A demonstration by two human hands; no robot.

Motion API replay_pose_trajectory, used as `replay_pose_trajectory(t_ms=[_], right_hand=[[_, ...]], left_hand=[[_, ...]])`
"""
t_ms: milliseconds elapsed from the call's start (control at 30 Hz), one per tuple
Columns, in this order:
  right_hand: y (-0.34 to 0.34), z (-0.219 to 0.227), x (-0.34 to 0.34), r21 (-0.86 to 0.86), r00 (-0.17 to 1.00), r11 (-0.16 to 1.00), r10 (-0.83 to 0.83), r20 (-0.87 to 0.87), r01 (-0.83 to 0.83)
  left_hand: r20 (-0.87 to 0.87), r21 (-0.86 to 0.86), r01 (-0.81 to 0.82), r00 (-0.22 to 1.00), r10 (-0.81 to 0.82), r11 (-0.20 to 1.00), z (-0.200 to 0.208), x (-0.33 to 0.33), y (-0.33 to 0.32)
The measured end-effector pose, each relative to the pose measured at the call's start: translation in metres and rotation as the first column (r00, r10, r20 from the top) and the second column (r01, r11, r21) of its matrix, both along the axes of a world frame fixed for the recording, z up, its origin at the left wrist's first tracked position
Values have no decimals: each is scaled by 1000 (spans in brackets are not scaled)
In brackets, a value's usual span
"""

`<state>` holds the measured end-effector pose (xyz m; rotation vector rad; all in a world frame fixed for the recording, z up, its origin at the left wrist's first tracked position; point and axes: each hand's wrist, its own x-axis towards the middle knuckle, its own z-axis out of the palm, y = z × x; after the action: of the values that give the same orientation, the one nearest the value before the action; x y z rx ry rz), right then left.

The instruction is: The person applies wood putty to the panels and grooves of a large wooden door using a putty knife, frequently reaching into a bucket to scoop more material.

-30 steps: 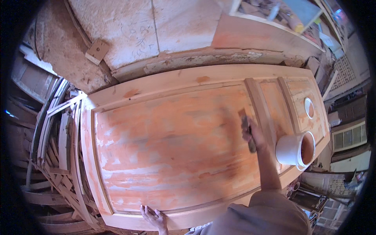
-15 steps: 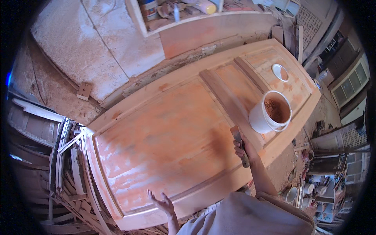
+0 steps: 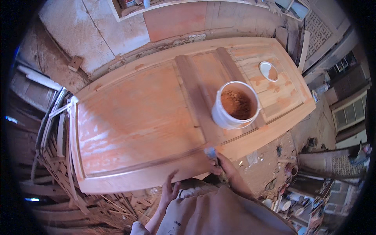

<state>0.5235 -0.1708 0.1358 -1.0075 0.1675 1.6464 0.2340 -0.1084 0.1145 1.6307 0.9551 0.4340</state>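
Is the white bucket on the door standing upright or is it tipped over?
Upright. The white bucket stands on the wooden door, its round mouth facing up, with brown stain inside and none spilled beside it.

White round bucket (image 3: 235, 105) on door, no labels

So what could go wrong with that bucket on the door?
The bucket stands open on the door, close to the right hand working the brush. A knock might tip it and spill. The left hand rests on the door's edge and might smear wet stain.
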Motion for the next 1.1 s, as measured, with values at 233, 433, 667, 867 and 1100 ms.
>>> replay_pose_trajectory(t_ms=[233, 433, 667, 867, 1100], right_hand=[[-73, 26, 97, 278, 992, 953, 124, 5, -121], [-118, 14, 161, 312, 983, 933, -181, -23, 179], [-121, 20, 144, 370, 852, 789, -523, -16, 491], [-141, 6, 125, 324, 828, 780, -561, -18, 535], [-129, 8, 139, 352, 783, 704, -591, -194, 618]], left_hand=[[-196, -502, 53, 965, -174, 863, -59, 37, -132], [-110, -209, 154, 978, -180, 966, -11, 108, -86], [180, -126, 6, 983, 17, 992, -38, 170, 11], [348, -412, -235, 852, 391, 880, 13, 291, 89], [213, -122, -399, 884, 416, 909, 27, 333, 111]])
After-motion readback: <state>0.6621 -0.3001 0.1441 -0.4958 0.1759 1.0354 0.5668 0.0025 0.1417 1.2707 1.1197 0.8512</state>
